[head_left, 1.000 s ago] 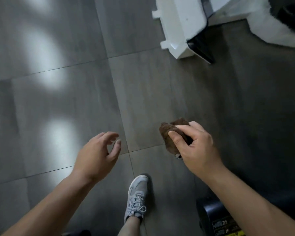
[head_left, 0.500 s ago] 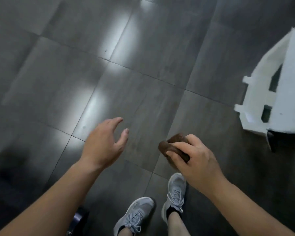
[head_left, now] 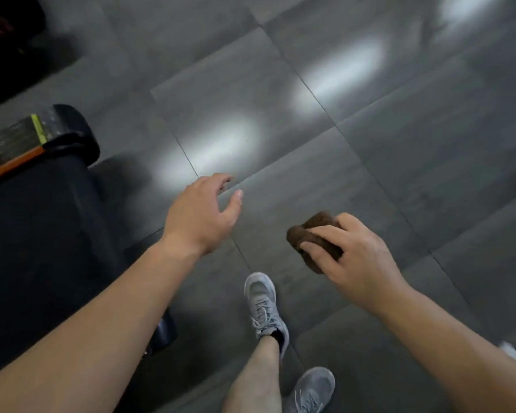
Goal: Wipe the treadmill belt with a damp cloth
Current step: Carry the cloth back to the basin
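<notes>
My right hand (head_left: 353,253) grips a bunched brown cloth (head_left: 312,229) in the air above the grey tiled floor. My left hand (head_left: 201,213) hovers empty to the left of it, fingers loosely spread. The black treadmill belt (head_left: 36,228) fills the left side of the view, partly hidden under my left forearm. Its rear end cap (head_left: 72,131) and a side rail with an orange stripe (head_left: 9,150) show at the upper left. Both hands are off the belt, to its right.
Grey floor tiles (head_left: 370,129) with bright light reflections spread ahead and to the right. My two feet in grey sneakers (head_left: 264,305) stand on the floor beside the treadmill. A dark object (head_left: 6,40) sits at the top left corner.
The view has swung: the white object on the right has dropped out of sight and the treadmill now shows on the left. My hands keep their poses, the cloth still held.
</notes>
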`<action>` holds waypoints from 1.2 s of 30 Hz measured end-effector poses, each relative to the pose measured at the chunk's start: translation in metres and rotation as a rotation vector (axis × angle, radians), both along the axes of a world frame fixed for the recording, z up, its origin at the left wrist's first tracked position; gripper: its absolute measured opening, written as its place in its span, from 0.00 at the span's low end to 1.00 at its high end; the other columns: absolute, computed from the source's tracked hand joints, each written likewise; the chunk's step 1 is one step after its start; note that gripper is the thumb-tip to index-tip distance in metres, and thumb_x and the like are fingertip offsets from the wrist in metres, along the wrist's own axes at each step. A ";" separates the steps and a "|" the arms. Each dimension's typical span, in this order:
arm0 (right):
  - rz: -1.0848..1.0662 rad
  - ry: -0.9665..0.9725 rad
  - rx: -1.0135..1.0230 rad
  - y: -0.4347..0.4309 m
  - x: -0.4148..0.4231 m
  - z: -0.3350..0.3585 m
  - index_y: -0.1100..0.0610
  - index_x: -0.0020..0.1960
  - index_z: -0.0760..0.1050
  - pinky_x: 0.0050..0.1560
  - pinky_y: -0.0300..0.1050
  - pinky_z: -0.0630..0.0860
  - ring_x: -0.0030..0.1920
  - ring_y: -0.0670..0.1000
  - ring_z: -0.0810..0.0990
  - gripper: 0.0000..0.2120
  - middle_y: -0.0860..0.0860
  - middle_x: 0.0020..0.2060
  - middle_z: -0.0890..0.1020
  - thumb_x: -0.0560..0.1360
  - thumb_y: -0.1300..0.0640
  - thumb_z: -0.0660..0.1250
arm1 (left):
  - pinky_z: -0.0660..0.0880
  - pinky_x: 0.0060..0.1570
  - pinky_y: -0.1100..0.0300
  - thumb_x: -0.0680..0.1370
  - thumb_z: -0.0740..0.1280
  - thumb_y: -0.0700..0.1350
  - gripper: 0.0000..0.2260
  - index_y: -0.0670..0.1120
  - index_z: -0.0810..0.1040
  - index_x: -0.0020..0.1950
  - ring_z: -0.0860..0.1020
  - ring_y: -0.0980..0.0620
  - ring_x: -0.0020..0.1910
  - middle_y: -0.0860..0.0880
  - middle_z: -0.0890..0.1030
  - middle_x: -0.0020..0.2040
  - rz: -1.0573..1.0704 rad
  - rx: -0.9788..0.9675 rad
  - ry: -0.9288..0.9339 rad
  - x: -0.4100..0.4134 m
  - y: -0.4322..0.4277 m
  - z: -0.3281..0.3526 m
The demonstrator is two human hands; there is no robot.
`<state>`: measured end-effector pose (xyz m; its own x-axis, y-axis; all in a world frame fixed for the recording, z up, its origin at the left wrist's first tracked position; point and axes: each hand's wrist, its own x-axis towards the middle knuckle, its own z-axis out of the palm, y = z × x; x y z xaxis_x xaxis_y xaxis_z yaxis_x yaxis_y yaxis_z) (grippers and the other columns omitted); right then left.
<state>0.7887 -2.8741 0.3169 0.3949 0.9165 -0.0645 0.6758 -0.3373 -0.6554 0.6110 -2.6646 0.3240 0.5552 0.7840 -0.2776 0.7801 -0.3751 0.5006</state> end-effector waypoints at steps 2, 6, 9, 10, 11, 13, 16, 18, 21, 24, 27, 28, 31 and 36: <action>0.074 0.012 -0.008 0.044 0.002 0.000 0.45 0.56 0.82 0.41 0.48 0.78 0.41 0.49 0.75 0.17 0.44 0.44 0.72 0.78 0.37 0.61 | 0.75 0.62 0.49 0.78 0.59 0.62 0.26 0.50 0.76 0.71 0.77 0.51 0.64 0.51 0.80 0.64 0.053 -0.006 0.013 -0.011 0.032 -0.004; 0.161 0.004 0.004 0.138 0.009 -0.004 0.47 0.55 0.83 0.41 0.48 0.78 0.41 0.49 0.76 0.18 0.44 0.43 0.73 0.77 0.38 0.62 | 0.75 0.64 0.48 0.79 0.59 0.62 0.26 0.49 0.76 0.72 0.76 0.50 0.66 0.50 0.79 0.67 0.126 -0.021 0.053 -0.024 0.102 -0.015; 0.206 0.016 -0.006 0.204 0.013 -0.001 0.46 0.55 0.83 0.41 0.47 0.78 0.41 0.48 0.75 0.18 0.44 0.43 0.73 0.77 0.37 0.62 | 0.75 0.65 0.47 0.79 0.58 0.62 0.26 0.49 0.76 0.72 0.76 0.49 0.67 0.51 0.79 0.67 0.164 -0.040 0.061 -0.032 0.150 -0.014; 0.219 0.017 -0.003 0.226 0.016 0.000 0.45 0.55 0.83 0.41 0.47 0.78 0.41 0.48 0.76 0.17 0.44 0.43 0.73 0.77 0.37 0.62 | 0.74 0.65 0.47 0.80 0.59 0.62 0.26 0.50 0.75 0.72 0.76 0.50 0.67 0.51 0.79 0.67 0.186 -0.039 0.063 -0.033 0.167 -0.012; 0.234 0.019 -0.003 0.247 0.019 0.003 0.45 0.56 0.82 0.41 0.47 0.78 0.41 0.48 0.76 0.17 0.44 0.44 0.73 0.77 0.37 0.62 | 0.74 0.65 0.46 0.80 0.59 0.62 0.26 0.50 0.75 0.72 0.76 0.49 0.67 0.51 0.79 0.68 0.207 -0.038 0.063 -0.032 0.184 -0.009; 0.268 0.027 -0.002 0.290 0.027 0.009 0.45 0.56 0.82 0.41 0.47 0.78 0.42 0.49 0.76 0.17 0.45 0.44 0.75 0.77 0.38 0.62 | 0.74 0.66 0.46 0.79 0.58 0.62 0.26 0.50 0.75 0.72 0.76 0.49 0.67 0.51 0.79 0.68 0.238 -0.048 0.066 -0.030 0.218 -0.004; 0.286 0.036 0.009 0.353 0.044 0.013 0.46 0.55 0.82 0.40 0.48 0.77 0.41 0.49 0.76 0.16 0.46 0.43 0.74 0.77 0.39 0.62 | 0.74 0.66 0.45 0.80 0.58 0.63 0.26 0.50 0.75 0.72 0.76 0.49 0.67 0.51 0.79 0.67 0.275 -0.047 0.068 -0.020 0.272 0.001; 0.297 0.046 0.023 0.398 0.058 0.014 0.46 0.55 0.82 0.40 0.48 0.77 0.40 0.49 0.76 0.16 0.45 0.43 0.74 0.77 0.39 0.63 | 0.73 0.66 0.46 0.80 0.58 0.63 0.26 0.50 0.75 0.72 0.76 0.50 0.68 0.51 0.79 0.67 0.295 -0.051 0.069 -0.009 0.309 0.004; 0.302 0.051 0.028 0.472 0.085 0.009 0.45 0.54 0.82 0.40 0.45 0.76 0.41 0.48 0.76 0.15 0.45 0.42 0.74 0.77 0.39 0.63 | 0.73 0.67 0.47 0.79 0.57 0.63 0.27 0.50 0.75 0.72 0.75 0.49 0.68 0.51 0.79 0.68 0.327 -0.042 0.083 0.018 0.375 0.002; 0.350 0.068 0.012 0.552 0.114 0.001 0.43 0.54 0.81 0.38 0.43 0.75 0.40 0.46 0.75 0.15 0.43 0.43 0.73 0.77 0.38 0.62 | 0.72 0.67 0.48 0.82 0.60 0.61 0.24 0.50 0.75 0.72 0.75 0.49 0.69 0.50 0.79 0.68 0.365 -0.040 0.119 0.049 0.445 -0.004; 0.405 0.051 -0.010 0.628 0.143 0.001 0.42 0.55 0.81 0.38 0.46 0.76 0.41 0.48 0.76 0.15 0.44 0.43 0.73 0.77 0.37 0.61 | 0.72 0.68 0.46 0.81 0.59 0.61 0.25 0.50 0.75 0.72 0.75 0.48 0.69 0.50 0.78 0.68 0.394 -0.046 0.112 0.079 0.514 0.001; 0.416 0.047 -0.009 0.654 0.152 0.004 0.42 0.55 0.81 0.38 0.47 0.76 0.41 0.48 0.76 0.15 0.44 0.43 0.72 0.77 0.37 0.61 | 0.72 0.67 0.46 0.80 0.58 0.62 0.25 0.50 0.75 0.72 0.75 0.49 0.69 0.50 0.78 0.68 0.413 -0.045 0.103 0.087 0.536 0.005; 0.455 0.020 0.001 0.730 0.172 0.016 0.43 0.55 0.81 0.38 0.46 0.76 0.41 0.50 0.76 0.16 0.45 0.43 0.73 0.77 0.37 0.61 | 0.73 0.66 0.47 0.81 0.59 0.61 0.23 0.51 0.75 0.72 0.75 0.50 0.68 0.51 0.79 0.67 0.443 -0.038 0.120 0.103 0.601 0.019; 0.521 0.020 0.018 0.863 0.190 0.042 0.44 0.55 0.82 0.39 0.45 0.77 0.43 0.49 0.77 0.15 0.44 0.45 0.75 0.77 0.39 0.62 | 0.75 0.63 0.46 0.79 0.56 0.62 0.27 0.49 0.77 0.70 0.77 0.47 0.65 0.49 0.81 0.64 0.495 -0.029 0.099 0.121 0.711 0.038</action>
